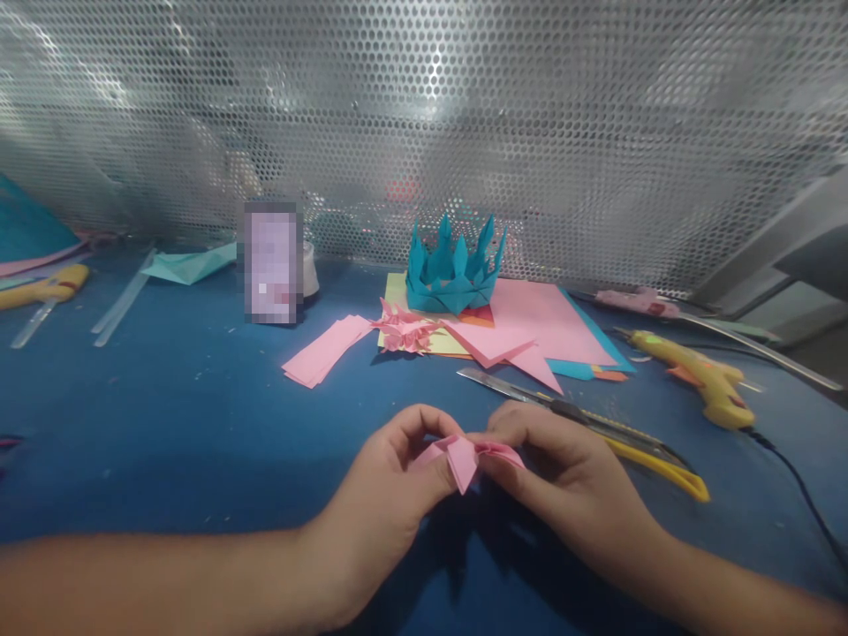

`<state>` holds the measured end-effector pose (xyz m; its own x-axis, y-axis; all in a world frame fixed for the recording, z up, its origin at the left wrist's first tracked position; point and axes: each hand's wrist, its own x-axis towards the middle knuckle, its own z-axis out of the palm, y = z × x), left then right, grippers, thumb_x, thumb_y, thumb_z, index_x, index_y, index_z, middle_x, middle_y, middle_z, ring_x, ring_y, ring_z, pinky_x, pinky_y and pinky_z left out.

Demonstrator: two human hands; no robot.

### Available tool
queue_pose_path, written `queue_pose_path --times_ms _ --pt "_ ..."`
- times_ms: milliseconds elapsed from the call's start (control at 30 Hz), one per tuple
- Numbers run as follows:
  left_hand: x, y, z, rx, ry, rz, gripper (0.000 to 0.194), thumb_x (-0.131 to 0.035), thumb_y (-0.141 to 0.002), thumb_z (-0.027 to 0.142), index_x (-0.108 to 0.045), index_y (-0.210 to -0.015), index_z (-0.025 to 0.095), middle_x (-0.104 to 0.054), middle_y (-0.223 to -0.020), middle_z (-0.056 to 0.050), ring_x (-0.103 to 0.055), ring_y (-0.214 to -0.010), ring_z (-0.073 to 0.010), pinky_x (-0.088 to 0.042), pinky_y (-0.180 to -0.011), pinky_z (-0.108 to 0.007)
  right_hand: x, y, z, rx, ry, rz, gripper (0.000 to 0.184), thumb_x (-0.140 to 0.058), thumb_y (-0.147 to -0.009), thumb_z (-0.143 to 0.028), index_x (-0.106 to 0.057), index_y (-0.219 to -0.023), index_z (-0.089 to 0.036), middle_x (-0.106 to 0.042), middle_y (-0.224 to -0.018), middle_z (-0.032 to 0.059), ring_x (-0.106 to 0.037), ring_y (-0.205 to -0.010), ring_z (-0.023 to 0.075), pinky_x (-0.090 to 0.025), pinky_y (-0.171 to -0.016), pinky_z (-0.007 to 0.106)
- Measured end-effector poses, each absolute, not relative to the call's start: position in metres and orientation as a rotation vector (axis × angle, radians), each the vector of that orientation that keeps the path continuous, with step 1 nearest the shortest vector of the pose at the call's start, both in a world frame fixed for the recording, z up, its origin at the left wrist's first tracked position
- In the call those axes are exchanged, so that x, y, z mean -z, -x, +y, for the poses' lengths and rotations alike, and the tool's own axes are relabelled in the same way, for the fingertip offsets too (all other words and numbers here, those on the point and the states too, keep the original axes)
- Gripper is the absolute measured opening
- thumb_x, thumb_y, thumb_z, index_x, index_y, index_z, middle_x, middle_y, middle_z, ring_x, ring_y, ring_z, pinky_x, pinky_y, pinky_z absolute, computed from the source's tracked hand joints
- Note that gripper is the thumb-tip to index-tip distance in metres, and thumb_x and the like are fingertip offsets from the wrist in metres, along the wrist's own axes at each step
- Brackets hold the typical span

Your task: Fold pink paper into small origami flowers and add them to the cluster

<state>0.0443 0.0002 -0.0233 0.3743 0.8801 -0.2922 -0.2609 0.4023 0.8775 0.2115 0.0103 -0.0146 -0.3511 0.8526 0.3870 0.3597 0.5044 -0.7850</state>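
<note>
1. Paper piece (463, 463), pink and sharply creased, is held up in front of the person, above the middle of the near part of the blue table surface (218, 433); a pointed, layered flap faces the camera, its tip downward, with folded wings to either side

2. Left hand (404, 477) pinches the left wing between thumb and fingers; right hand (553, 459) has thumb and fingers closed on the right wing, and the fingers hide part of the folds

3. Straight beyond the hands, towards the far edge, a spiky teal paper crown (454, 278) stands upright on stacked coloured sheets (549, 322), mostly pink, with yellow, orange and blue showing at the borders

4. Spiky pink folded paper cluster (405, 329) lies on the left part of that stack, beside a fanned pile of pink strips (328, 351)

5. Silver-bladed cutting tool (507, 386) with a black and yellow handle lies slantwise just beyond the right hand, which partly covers it in view

6. Yellow glue gun (708, 380) lies towards the right edge, its black cord trailing nearer; another yellow gun-shaped tool (56, 284), two clear sticks (125, 296) and a mint folded paper (189, 265) lie towards the far left corner
</note>
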Motion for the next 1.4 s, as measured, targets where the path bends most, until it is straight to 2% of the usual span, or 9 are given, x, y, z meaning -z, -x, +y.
queue_pose_path --times_ms 167,300,533,667,867,1200,1400 --pt "0.0217 -0.0437 0.0008 -0.849 -0.796 0.787 0.018 -0.059 -0.082 0.033 -0.05 -0.081 0.017 -0.055 -0.079 0.001 -0.049 -0.073 -0.01 -0.036 -0.071 -0.025 0.0159 -0.2128 0.0124 -0.751 0.985 -1.931 0.01 -0.059 -0.081 -0.016 -0.064 -0.073 -0.019 -0.063 -0.066 0.0002 -0.06 -0.06 0.0116 -0.05 -0.056 0.021" --pt "0.0196 -0.0424 0.0014 -0.828 -0.804 0.764 0.014 -0.059 -0.08 0.028 -0.05 -0.08 0.017 -0.05 -0.074 0.003 -0.044 -0.068 -0.009 -0.033 -0.067 -0.024 0.0176 -0.2129 0.0123 -0.696 0.942 -1.966 0.011 -0.059 -0.08 -0.013 -0.063 -0.072 -0.02 -0.062 -0.065 -0.0007 -0.059 -0.059 0.0111 -0.049 -0.057 0.021" --pt "0.0168 -0.0429 -0.0008 -0.755 -0.892 0.789 0.017 -0.054 -0.084 0.031 -0.045 -0.08 0.018 -0.046 -0.069 0.004 -0.039 -0.066 -0.0091 -0.028 -0.065 -0.025 0.018 -0.2125 0.0094 -0.6 0.893 -2.043 0.016 -0.056 -0.08 -0.008 -0.061 -0.07 -0.019 -0.061 -0.063 -0.0001 -0.057 -0.061 0.0112 -0.047 -0.058 0.021" --pt "0.018 -0.0435 -0.0024 -0.767 -0.902 0.788 0.015 -0.048 -0.086 0.031 -0.044 -0.079 0.018 -0.045 -0.07 0.003 -0.039 -0.067 -0.0105 -0.03 -0.067 -0.028 0.0189 -0.2124 0.0093 -0.583 0.889 -2.06 0.016 -0.056 -0.078 -0.006 -0.06 -0.07 -0.019 -0.06 -0.062 -0.0005 -0.057 -0.059 0.011 -0.046 -0.057 0.021" --pt "0.0175 -0.044 -0.0038 -0.783 -0.97 0.791 0.022 -0.042 -0.089 0.038 -0.043 -0.079 0.018 -0.044 -0.073 0.002 -0.04 -0.069 -0.0107 -0.032 -0.07 -0.028 0.0203 -0.2117 0.0084 -0.582 0.896 -2.077 0.016 -0.056 -0.079 -0.007 -0.059 -0.07 -0.02 -0.06 -0.062 -0.0005 -0.057 -0.059 0.0113 -0.047 -0.056 0.022" --pt "0.0212 -0.0415 -0.0054 -0.787 -0.964 0.845 0.024 -0.052 -0.083 0.038 -0.041 -0.077 0.018 -0.039 -0.064 0.006 -0.031 -0.06 -0.0079 -0.026 -0.058 -0.023 0.0175 -0.2078 0.0058 -0.566 0.928 -2.088 0.009 -0.063 -0.075 -0.011 -0.064 -0.078 -0.02 -0.064 -0.068 0.0004 -0.059 -0.062 0.0113 -0.049 -0.058 0.021" --pt "0.0194 -0.0422 -0.0051 -0.773 -0.944 0.885 0.024 -0.055 -0.082 0.038 -0.044 -0.077 0.017 -0.043 -0.064 0.005 -0.037 -0.061 -0.0077 -0.03 -0.06 -0.022 0.0175 -0.2078 0.0048 -0.543 0.975 -2.081 0.01 -0.062 -0.075 -0.009 -0.064 -0.075 -0.019 -0.064 -0.065 -0.0005 -0.058 -0.059 0.0104 -0.048 -0.056 0.021"
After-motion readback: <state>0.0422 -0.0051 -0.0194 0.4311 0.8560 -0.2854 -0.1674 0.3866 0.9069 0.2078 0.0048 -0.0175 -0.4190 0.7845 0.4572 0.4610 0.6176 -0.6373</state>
